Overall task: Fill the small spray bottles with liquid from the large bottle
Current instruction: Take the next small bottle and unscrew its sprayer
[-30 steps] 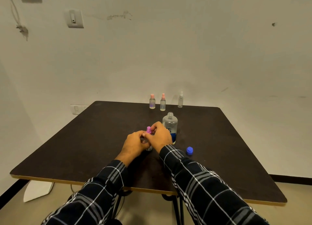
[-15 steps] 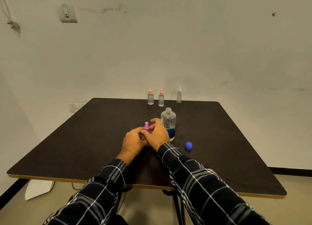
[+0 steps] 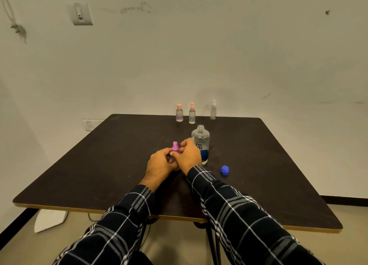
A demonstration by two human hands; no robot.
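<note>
Hands meet mid-table — left hand (image 3: pixel 159 163) grips the small bottle's body, right hand (image 3: pixel 188 155) pinches its purple spray top (image 3: pixel 175 146) — just beside the uncapped large bottle (image 3: pixel 200 143).

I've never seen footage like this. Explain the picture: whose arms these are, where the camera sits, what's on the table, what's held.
There is no machine here: these are a person's two arms in checked sleeves. The one camera is worn on the person's head and looks forward and down, so the arms enter from below. On the dark table stands a large clear bottle, uncapped; a blue cap lies to its right. Three more stand in a row at the far edge: the left pink-topped bottle, the middle pink-topped bottle and the clear-topped bottle. The left hand and right hand together hold a fourth small spray bottle; only its purple top shows above the fingers.
</note>
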